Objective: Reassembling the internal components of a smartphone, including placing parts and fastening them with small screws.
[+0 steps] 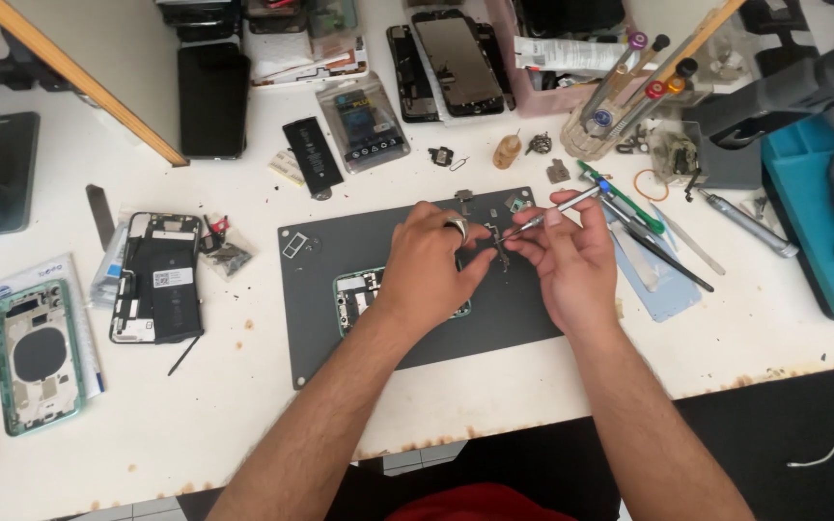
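My left hand (431, 256), with a ring on one finger, pinches a small dark phone part (497, 243) above a dark grey work mat (349, 241). My right hand (571, 253) grips a slim metal screwdriver (571, 203) whose tip meets that part. Under my left hand lies an opened green phone housing (357, 294), mostly hidden by the wrist.
A green phone back shell (39, 352) and an opened phone with its battery (158, 280) lie at the left. A loose black battery (313, 154), bagged parts, a black phone (212, 98) and phone screens (456, 63) sit behind. Tools (644, 217) and a blue tray (813, 207) crowd the right.
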